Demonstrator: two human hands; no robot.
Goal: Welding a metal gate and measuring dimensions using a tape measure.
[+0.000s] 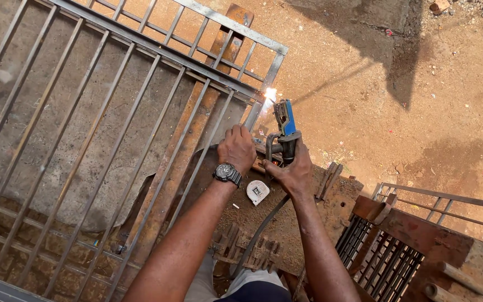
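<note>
My right hand grips a blue welding electrode holder with a black cable running back toward me. A bright spark glows where the electrode tip meets the corner of a grey steel grille frame. My left hand, with a dark wristwatch on its wrist, rests closed on the grille's bar just left of the holder. The grille of parallel bars lies flat and fills the left half of the view.
A rusty metal workbench lies under my arms, with a white tape measure on it. Another barred frame and rusty scrap stand at lower right. Bare reddish dirt ground stretches beyond, scattered with small debris.
</note>
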